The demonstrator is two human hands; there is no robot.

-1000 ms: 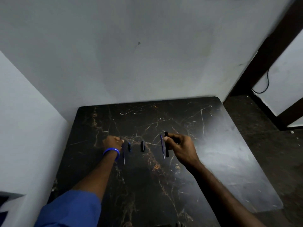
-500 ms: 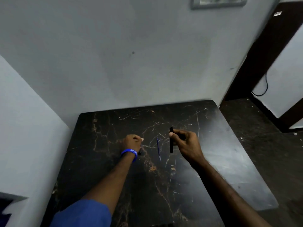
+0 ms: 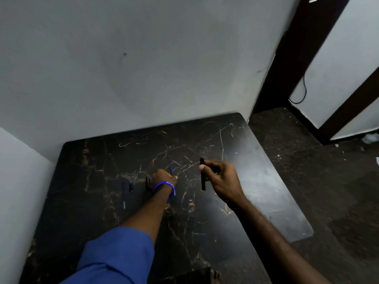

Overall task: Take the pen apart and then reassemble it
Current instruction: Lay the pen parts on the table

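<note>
Here, right hand (image 3: 222, 181) grip pinching slim black barrel (image 3: 202, 175), left hand (image 3: 163, 179) grip unclear.

we see the table (image 3: 256, 181) set into a wall corner. above its middle the right hand (image 3: 222, 180) holds the pen barrel (image 3: 202, 174) upright; left of it the left hand (image 3: 163, 179) rests at the refill (image 3: 171, 170), with two small pen parts (image 3: 148, 182) (image 3: 130, 185) further left.
</note>
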